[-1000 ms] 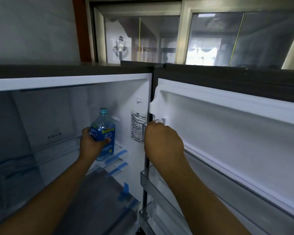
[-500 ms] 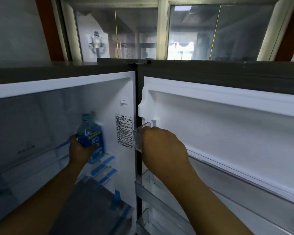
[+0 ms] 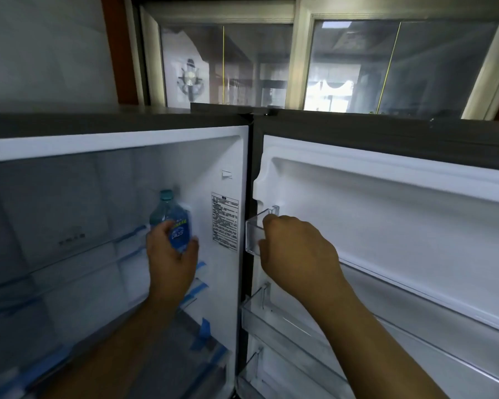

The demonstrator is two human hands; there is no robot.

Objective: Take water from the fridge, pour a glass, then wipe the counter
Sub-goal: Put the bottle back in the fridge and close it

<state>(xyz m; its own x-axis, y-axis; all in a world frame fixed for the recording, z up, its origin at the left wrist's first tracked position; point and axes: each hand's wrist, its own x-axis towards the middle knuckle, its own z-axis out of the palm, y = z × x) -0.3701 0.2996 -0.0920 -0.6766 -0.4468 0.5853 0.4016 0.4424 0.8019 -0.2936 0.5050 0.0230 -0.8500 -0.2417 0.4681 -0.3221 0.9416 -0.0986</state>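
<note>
A clear water bottle (image 3: 172,217) with a blue label and a teal cap stands upright inside the open fridge (image 3: 113,145), near its right inner wall. My left hand (image 3: 172,260) grips the bottle round its lower body, thumb on the left side and fingers on the right. My right hand (image 3: 296,254) holds the near end of a clear plastic door shelf (image 3: 255,228) on the open fridge door (image 3: 386,203), its fingers curled over the shelf's rim.
Glass shelves with blue tape strips (image 3: 202,266) sit inside the fridge. Two more clear door bins (image 3: 274,315) hang lower on the door. A white label (image 3: 224,220) is on the inner wall. Windows (image 3: 343,67) lie behind the fridge top.
My left hand has shifted a little on the bottle, which stays gripped inside the fridge. My right hand keeps its hold on the door shelf. The camera has swung slightly.
</note>
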